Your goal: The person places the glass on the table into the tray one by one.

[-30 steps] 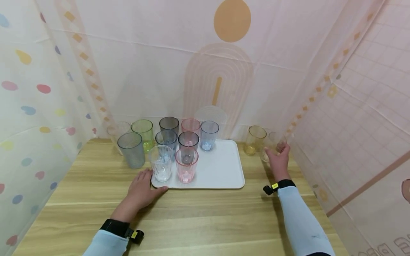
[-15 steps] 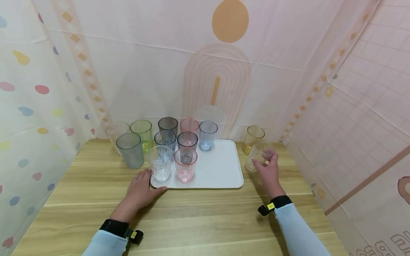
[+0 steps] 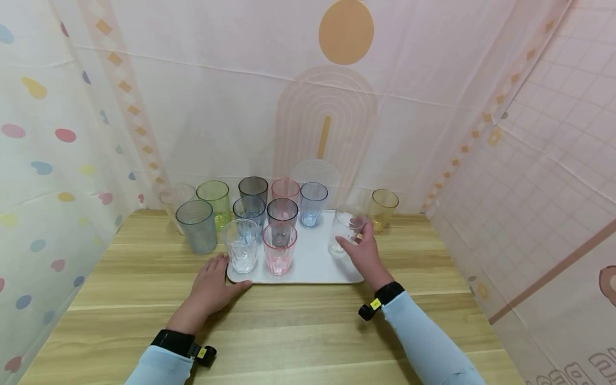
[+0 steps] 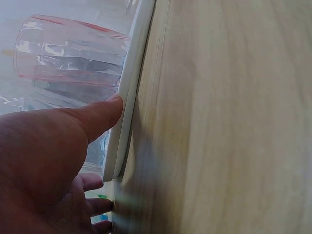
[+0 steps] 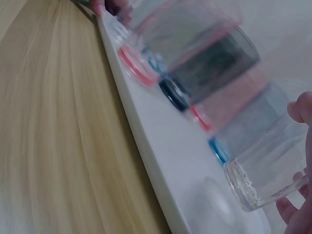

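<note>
Item, far left: three cups off the tray, a clear one at the back corner (image 3: pixel 174 195), a green one (image 3: pixel 214 200) and a grey one (image 3: pixel 196 224), leaving little room on that side. Item: my left hand (image 3: pixel 212 286), fingers flat on the table (image 3: pixel 289 331), thumb against the tray's near left corner (image 3: pixel 236 278), as I read it to steady it. Item: seven cups packed on the tray's left half, a clear cup (image 3: pixel 240 245) and a pink cup (image 3: pixel 279 248) in front. Item: the tray's right half, bare white. Item: my right hand (image 3: pixel 363 251) wrapped round a clear glass (image 3: pixel 345 229), held just above that bare part. Item, right: a yellow cup (image 3: pixel 383 208) beside the tray's far corner.
</note>
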Demonstrator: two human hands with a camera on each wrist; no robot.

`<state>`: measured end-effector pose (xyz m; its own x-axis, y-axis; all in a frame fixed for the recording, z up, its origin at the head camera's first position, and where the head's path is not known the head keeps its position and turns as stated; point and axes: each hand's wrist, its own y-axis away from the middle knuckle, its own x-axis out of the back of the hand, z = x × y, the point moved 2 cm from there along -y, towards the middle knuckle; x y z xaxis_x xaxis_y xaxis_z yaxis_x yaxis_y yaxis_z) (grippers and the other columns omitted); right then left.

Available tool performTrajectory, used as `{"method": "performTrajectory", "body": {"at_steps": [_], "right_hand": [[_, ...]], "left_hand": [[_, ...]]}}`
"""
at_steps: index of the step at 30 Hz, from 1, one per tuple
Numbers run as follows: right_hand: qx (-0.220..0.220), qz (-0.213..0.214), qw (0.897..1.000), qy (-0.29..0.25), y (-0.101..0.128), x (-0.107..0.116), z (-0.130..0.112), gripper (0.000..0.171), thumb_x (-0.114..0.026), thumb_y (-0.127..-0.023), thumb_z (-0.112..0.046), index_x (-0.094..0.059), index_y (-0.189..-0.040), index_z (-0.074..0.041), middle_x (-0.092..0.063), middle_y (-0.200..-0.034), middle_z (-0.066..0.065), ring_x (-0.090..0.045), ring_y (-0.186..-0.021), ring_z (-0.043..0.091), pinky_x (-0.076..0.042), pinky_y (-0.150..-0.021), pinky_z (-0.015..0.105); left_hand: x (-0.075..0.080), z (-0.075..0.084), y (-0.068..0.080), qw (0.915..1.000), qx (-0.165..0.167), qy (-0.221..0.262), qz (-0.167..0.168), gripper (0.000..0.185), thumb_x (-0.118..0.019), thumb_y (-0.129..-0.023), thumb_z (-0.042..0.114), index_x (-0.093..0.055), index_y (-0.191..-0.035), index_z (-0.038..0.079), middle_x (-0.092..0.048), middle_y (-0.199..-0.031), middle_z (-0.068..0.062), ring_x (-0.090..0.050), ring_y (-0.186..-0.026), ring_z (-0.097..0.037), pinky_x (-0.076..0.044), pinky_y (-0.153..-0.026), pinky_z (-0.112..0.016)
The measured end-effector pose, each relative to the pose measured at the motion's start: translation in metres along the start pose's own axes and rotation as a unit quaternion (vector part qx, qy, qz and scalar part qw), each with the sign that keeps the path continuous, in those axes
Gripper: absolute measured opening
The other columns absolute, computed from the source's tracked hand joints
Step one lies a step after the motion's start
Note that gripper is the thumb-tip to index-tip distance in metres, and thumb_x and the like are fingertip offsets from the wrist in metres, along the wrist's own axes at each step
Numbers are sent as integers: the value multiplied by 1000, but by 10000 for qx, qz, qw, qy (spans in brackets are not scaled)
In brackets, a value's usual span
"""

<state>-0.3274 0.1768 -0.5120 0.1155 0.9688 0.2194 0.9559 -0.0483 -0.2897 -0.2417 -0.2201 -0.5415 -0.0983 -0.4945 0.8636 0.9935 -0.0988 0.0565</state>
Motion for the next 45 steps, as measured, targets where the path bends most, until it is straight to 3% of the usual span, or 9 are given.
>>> {"method": "performTrajectory", "body": {"at_steps": [8,17,35,45], "right_hand": [[208,-244,9995,-46,-9,-44,-8,81,-89,-94,-10,-40,-158,-2,-57,-146,18,-54,-139,36,-48,-116,58],[338,-514,9981,-19,-16,-70,-14,84,-88,-96,-15,-36,-161,1,-55,-148,18,-53,-140,34,-47,-117,58],[-105,-575,9979,294,-17,-83,-8,84,-88,-96,-13,-37,-162,-8,-54,-147,13,-51,-142,33,-48,-121,52],[-84,-548,9981,277,-17,-83,-5,83,-89,-95,-12,-38,-160,-7,-55,-146,14,-52,-140,34,-48,-120,55]], "left_hand": [[-2,-1,1,10000,-13,12,57,111,-74,-101,61,-28,-164,-18,-22,-171,-44,-19,-158,-65,-18,-129,-75],[-2,-3,0,9999,-22,46,87,111,-73,-101,62,-28,-165,-17,-22,-172,-43,-18,-159,-64,-17,-130,-74],[-5,-6,0,9990,-277,45,339,115,-74,-98,66,-32,-161,-20,-27,-167,-47,-23,-155,-66,-22,-128,-76],[-2,-1,2,9994,-176,106,283,115,-74,-98,66,-31,-162,-19,-26,-168,-46,-22,-156,-65,-20,-129,-76]]}}
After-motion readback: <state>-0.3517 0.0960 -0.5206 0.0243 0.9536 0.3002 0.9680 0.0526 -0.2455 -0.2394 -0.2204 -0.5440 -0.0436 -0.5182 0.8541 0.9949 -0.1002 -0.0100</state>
